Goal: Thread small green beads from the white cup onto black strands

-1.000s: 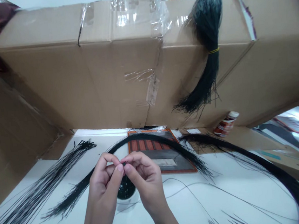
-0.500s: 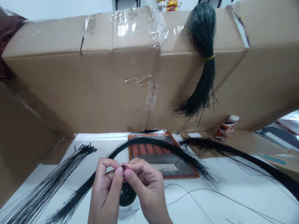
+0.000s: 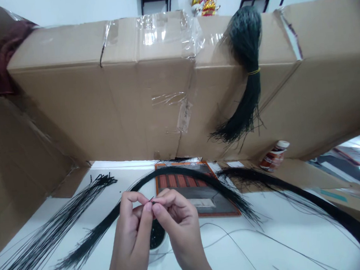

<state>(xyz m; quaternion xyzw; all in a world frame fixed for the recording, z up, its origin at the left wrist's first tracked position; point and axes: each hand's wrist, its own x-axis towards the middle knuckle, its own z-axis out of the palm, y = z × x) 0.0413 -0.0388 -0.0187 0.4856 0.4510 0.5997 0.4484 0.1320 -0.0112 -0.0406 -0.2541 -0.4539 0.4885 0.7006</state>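
My left hand (image 3: pixel 131 229) and my right hand (image 3: pixel 179 224) meet fingertip to fingertip low in the middle of the view. Thumb and index finger of each are pinched on a tiny black piece (image 3: pixel 153 201), with a thin dark tip sticking up between them; its exact kind is too small to make out. Below the hands, partly hidden by them, stands a round white cup (image 3: pixel 155 253) with shiny black bits (image 3: pixel 158 234) inside. Thin black strands (image 3: pixel 228 234) curve across the white table (image 3: pixel 242 256) from beside my right hand.
Bundles of black strands lie left (image 3: pixel 58 227), behind my hands (image 3: pixel 173 169) and right (image 3: pixel 303 197). An orange-edged picture (image 3: pixel 203 211) lies under the middle bundle. Cardboard walls (image 3: pixel 117 111) enclose the back, with a tied bundle (image 3: pixel 250 56) hung over. A brown bottle (image 3: pixel 273 158) leans there.
Both hands have shifted slightly right within the view, still pinched together. The thin dark tip between the fingertips now points up more visibly. Less of the cup shows.
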